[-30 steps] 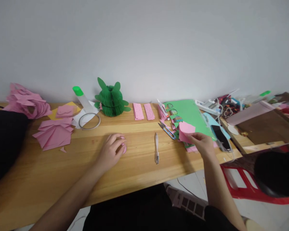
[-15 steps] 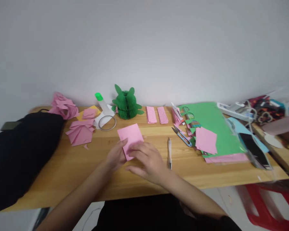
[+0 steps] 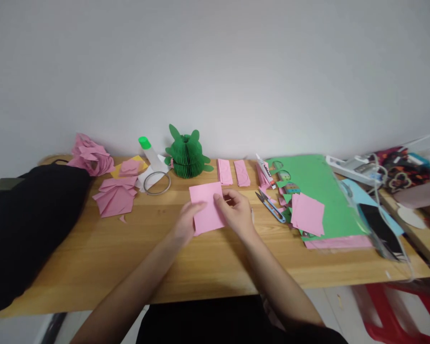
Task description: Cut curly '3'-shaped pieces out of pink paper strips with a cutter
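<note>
A pink rectangular piece of paper [image 3: 208,213] is held up over the table between my two hands. My left hand [image 3: 187,222] grips its left edge, thumb on the front face. On the other side, my right hand [image 3: 236,210] pinches the right edge with the thumb in front and the fingers behind. Whether it is one sheet or several, I cannot tell. A pen [image 3: 252,216] lies mostly hidden behind my right hand. Right of that are blue thread snips [image 3: 271,207]. Behind the paper stands a green folded-paper ball with leaves [image 3: 187,155].
Two small pink paper stacks [image 3: 225,172] lie near the wall, beside a glue tube [image 3: 265,171]. Pink squares [image 3: 308,213] rest on green sheets [image 3: 329,191]. At left are a glue stick [image 3: 149,152], a tape ring [image 3: 156,183], folded pink paper [image 3: 116,196] and a black bag [image 3: 39,224].
The pink paper has moved right and turned more upright. My right hand has shifted from over its lower face to gripping its right edge, now covering most of the pen.
</note>
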Demonstrator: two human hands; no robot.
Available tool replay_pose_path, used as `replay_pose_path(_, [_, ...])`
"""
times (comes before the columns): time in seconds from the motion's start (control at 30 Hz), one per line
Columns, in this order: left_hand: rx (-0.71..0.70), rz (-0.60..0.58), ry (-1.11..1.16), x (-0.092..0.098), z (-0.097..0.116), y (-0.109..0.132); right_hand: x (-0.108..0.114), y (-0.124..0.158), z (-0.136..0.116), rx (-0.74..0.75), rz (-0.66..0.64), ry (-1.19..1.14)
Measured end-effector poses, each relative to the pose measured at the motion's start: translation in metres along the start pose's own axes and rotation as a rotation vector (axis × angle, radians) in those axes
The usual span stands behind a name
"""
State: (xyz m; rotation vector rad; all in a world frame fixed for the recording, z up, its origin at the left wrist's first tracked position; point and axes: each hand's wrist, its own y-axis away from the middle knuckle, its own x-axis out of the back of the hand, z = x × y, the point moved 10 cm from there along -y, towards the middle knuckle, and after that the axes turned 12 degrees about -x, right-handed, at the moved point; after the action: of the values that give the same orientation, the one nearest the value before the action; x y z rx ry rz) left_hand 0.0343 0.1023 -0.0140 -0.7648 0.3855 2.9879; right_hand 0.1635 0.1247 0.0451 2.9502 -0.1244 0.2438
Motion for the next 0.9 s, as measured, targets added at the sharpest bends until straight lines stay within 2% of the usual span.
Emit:
replay_pose_path(0.13, [0.004, -0.029, 0.050, 0.002, 0.002, -0.002, 0.000, -0.004, 0.016, -0.088, -0.033, -0.154])
replay_pose_path(0.33, [-0.082, -0.063, 0.018, 0.002, 0.005, 0.001, -0.004, -0.001, 0.017, -0.084, -0.035, -0.209])
replay_pose_path(0.5, [-0.179, -0.048, -0.027, 0.004, 0.011, 0.001, -0.005, 0.006, 0.006, -0.004, -0.002, -0.084])
replay_pose_path(0.63, [-0.217, -0.033, -0.068, 0.006, 0.015, 0.000, -0.011, 0.009, -0.002, 0.071, -0.055, 0.013])
replay_pose_path(0.77, [-0.247, -0.040, -0.115, 0.004, 0.019, -0.002, -0.015, 0.013, -0.015, 0.207, -0.071, 0.123])
replay_pose_path(0.9, [-0.320, -0.047, -0.173, -0.006, 0.045, 0.000, -0.008, 0.015, -0.032, 0.231, -0.082, 0.076])
